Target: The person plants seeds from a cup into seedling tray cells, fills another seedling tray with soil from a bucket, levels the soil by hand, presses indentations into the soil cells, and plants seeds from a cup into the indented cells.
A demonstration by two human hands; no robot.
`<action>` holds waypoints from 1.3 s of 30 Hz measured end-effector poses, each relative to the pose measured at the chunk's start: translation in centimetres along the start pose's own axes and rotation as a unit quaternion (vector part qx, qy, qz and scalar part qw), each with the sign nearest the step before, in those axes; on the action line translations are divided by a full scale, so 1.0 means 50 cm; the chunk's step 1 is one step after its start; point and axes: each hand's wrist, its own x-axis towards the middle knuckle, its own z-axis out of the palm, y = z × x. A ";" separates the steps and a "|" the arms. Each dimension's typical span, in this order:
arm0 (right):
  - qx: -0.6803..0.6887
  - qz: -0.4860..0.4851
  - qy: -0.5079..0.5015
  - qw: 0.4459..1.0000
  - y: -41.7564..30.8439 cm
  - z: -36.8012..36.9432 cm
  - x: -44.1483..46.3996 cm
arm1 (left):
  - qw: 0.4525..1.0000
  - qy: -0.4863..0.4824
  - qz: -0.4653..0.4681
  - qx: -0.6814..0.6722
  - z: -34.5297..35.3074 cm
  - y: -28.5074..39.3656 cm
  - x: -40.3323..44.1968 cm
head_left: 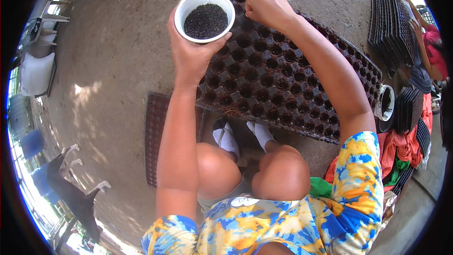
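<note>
My left hand (191, 59) is wrapped around a white plastic cup (180, 12), held at the far left corner of the seedling tray. Small dark grains that look like seeds (206, 21) lie inside the cup. The black seedling tray (269, 78) has rows of round cells with dark brown soil in them. Over its far edge, to the right of the cup, my right hand (270, 9) is closed with the fingers pressed together. Whatever those fingertips may hold is hidden. My knees and feet are at the tray's near side.
Another tray (158, 132) lies on the ground at left, partly behind my left forearm. A white container (387, 103) stands by the tray's right end. Stacked trays (389, 30) are at far right beside another person's arm (419, 38). Red cloth (401, 144) lies below them.
</note>
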 end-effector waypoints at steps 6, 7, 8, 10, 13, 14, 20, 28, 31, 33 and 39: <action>0.021 0.005 0.064 0.998 0.006 0.002 -0.008 | 0.999 0.001 0.023 0.025 -0.003 -0.011 0.000; 0.029 0.008 0.074 0.997 0.010 -0.006 -0.009 | 0.999 0.001 0.032 0.035 -0.004 -0.012 0.001; 0.032 0.015 0.067 0.997 0.026 -0.017 0.001 | 0.999 0.003 0.028 0.039 -0.006 -0.012 0.001; 0.053 0.019 0.068 0.996 0.043 -0.046 0.007 | 0.999 0.006 0.018 0.045 -0.005 -0.010 0.000; 0.035 0.009 0.075 0.997 0.038 -0.105 0.019 | 1.000 0.009 -0.018 -0.006 0.002 -0.001 -0.001; 0.092 -0.013 0.069 0.993 0.024 -0.130 0.014 | 1.000 0.003 -0.007 0.005 0.002 -0.006 -0.001; 0.008 -0.163 -0.018 0.986 -0.139 -0.128 -0.044 | 0.994 -0.024 0.045 0.100 0.027 0.001 0.000; 0.179 -0.217 0.025 0.959 -0.128 -0.156 -0.008 | 1.000 -0.019 0.005 0.009 0.018 -0.010 -0.004; 0.277 -0.150 0.040 0.948 -0.053 -0.160 0.043 | 1.000 -0.009 0.012 0.002 0.003 -0.019 0.000; 0.270 -0.029 -0.018 0.962 -0.030 -0.147 0.060 | 1.000 -0.004 -0.011 -0.028 -0.001 -0.017 -0.001; 0.204 -0.035 -0.001 0.978 0.032 -0.036 0.101 | 0.999 0.012 -0.034 -0.017 -0.014 -0.012 -0.004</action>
